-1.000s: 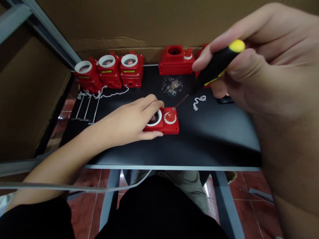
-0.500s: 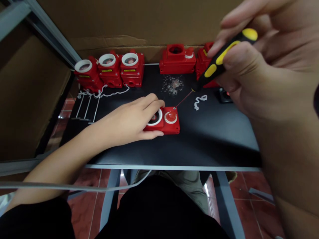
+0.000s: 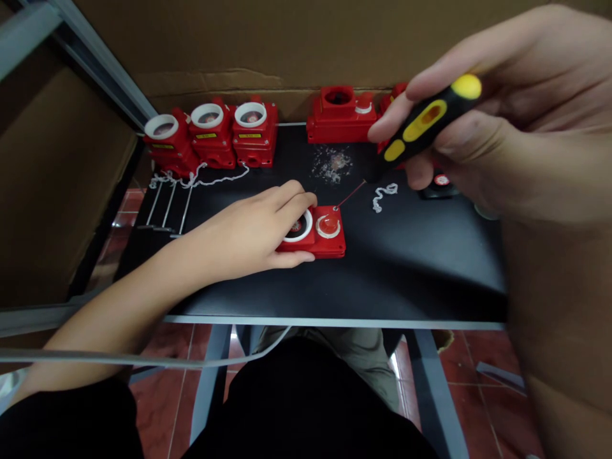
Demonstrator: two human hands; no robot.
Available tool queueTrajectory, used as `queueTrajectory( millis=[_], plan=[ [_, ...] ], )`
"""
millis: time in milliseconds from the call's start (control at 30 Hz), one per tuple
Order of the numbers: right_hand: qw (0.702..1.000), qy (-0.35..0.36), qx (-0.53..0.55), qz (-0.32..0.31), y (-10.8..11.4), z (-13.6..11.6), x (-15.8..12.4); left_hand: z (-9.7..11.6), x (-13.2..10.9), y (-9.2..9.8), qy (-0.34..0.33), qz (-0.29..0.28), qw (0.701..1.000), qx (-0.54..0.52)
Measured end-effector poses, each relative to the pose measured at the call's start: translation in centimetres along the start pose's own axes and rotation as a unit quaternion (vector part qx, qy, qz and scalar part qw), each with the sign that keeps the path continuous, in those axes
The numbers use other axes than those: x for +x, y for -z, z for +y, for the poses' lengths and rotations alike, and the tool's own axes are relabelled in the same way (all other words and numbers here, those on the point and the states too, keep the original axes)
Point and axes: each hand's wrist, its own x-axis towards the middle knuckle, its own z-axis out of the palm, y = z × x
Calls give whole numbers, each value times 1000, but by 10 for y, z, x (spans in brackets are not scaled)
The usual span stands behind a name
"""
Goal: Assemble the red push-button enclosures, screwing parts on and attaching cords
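A red box (image 3: 337,247) with a white-ringed round window and a red dome lies flat on the black tabletop (image 3: 411,268). My left hand (image 3: 268,226) is wrapped over its left part, thumb along the near side and fingers over the far side. My right hand (image 3: 478,127) grips a black and yellow screwdriver (image 3: 421,124). The thin shaft slants down to the left, and its tip meets the screw (image 3: 336,208) at the box's far right corner.
Three red boxes with white rings (image 3: 250,137) stand at the back left, near white cord and metal rods (image 3: 168,205). More red units (image 3: 341,127) are at the back. Shavings (image 3: 333,164), a white string (image 3: 378,198) and a black round-faced item (image 3: 436,185) lie nearer.
My right hand and the screwdriver handle have moved slightly down and left, with the handle turned in the grip. The tip stays at the same screw. My left hand has barely moved.
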Motion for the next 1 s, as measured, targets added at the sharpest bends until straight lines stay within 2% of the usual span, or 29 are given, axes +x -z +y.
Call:
queueTrajectory(
  millis=[367,500,700,1000],
  plan=[
    [997,-30,-37,55,-11,-5,3,-2,-2,-1,-9,9,1000,-12],
    [993,-25,-8,114,-11,0,0,-2,-2,-1,-17,15,1000,-5],
    [986,-114,108,64,3,22,-7,-1,-1,0,-14,8,1000,2],
    [985,-116,109,68,0,32,-7,0,-1,1,6,-7,1000,-5]
  ],
)
